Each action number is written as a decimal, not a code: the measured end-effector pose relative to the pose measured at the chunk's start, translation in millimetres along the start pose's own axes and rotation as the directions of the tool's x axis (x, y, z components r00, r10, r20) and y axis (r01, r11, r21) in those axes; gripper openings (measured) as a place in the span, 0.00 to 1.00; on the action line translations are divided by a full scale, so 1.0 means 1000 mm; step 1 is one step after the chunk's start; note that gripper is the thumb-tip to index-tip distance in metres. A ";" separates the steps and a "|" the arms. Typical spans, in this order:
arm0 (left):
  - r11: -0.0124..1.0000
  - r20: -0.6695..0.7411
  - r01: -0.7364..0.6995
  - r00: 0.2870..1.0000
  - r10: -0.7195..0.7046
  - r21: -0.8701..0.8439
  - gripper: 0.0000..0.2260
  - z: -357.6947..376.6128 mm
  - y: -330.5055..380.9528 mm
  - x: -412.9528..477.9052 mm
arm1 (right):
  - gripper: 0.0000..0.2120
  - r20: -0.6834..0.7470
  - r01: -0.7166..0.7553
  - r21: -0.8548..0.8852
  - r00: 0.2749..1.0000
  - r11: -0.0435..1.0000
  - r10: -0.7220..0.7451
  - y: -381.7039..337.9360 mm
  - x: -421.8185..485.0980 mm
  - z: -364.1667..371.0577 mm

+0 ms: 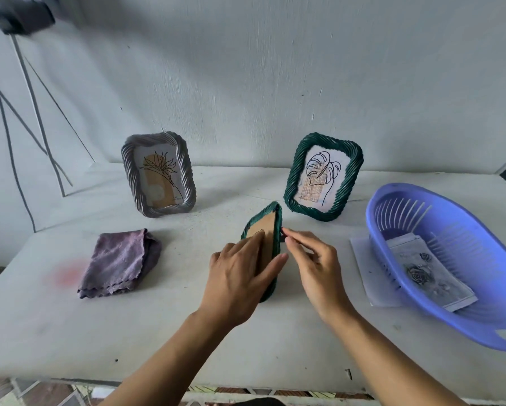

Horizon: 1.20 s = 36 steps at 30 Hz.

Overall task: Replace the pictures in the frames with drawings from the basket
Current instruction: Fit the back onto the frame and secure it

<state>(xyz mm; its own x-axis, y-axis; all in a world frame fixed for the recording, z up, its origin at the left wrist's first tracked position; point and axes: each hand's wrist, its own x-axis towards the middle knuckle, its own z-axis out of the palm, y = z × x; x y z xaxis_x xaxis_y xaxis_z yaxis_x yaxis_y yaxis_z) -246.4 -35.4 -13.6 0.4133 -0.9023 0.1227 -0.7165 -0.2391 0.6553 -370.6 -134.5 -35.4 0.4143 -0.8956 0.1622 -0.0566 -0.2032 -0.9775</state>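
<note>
Dark green woven frame (277, 218): at table (187, 332) centre, between both hands, near the front edge. Turned back-side out, with brown cardboard backing (265, 230) facing up and left toward the camera. Tipped onto its right long edge, not flat. Long axis directed away from the person, toward the wall, leaning slightly right; far short end aimed at the gap between the two standing frames.

Left hand (240, 276): laid flat on the backing, fingers straight and close together.

Right hand (313, 259): thumb and forefinger pinched on a small dark piece (283, 233) at the frame's right rim; kind of piece not discernible.

Behind, upright and facing forward: grey frame (184, 159) to the left, second green frame (348, 183) to the right, each with a line drawing.

To the right: blue basket (480, 326) holding a rose drawing (430, 273), set on a white sheet (363, 259).

To the left: folded purple cloth (120, 262).
</note>
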 end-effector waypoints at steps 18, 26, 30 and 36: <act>0.841 -0.038 0.308 0.932 -0.361 -0.446 0.24 -0.028 -0.067 0.003 | 0.19 0.270 0.063 -0.544 0.957 0.837 0.103 0.046 0.021 0.017; 0.944 -0.109 0.330 0.938 -0.328 0.004 0.16 -0.018 -0.080 -0.004 | 0.20 0.256 0.163 -0.709 0.966 0.686 0.034 0.050 0.017 0.015; 0.932 -0.060 0.310 0.951 -0.304 0.188 0.14 -0.011 -0.083 -0.003 | 0.24 0.224 0.170 -0.738 0.975 0.653 -0.001 0.049 0.016 0.015; 0.939 -0.121 0.206 0.976 -0.179 0.276 0.10 0.000 -0.097 -0.009 | 0.23 0.199 0.165 -0.739 0.980 0.653 -0.022 0.057 0.015 0.015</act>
<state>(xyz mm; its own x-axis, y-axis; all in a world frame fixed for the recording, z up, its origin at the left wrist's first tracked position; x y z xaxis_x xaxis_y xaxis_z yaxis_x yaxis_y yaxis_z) -181.0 -4.3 -78.2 0.5998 -0.7947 0.0929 -0.7424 -0.5094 0.4352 -353.6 -153.6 -90.3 0.5881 -0.7940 0.1539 -0.6402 -0.5733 -0.5114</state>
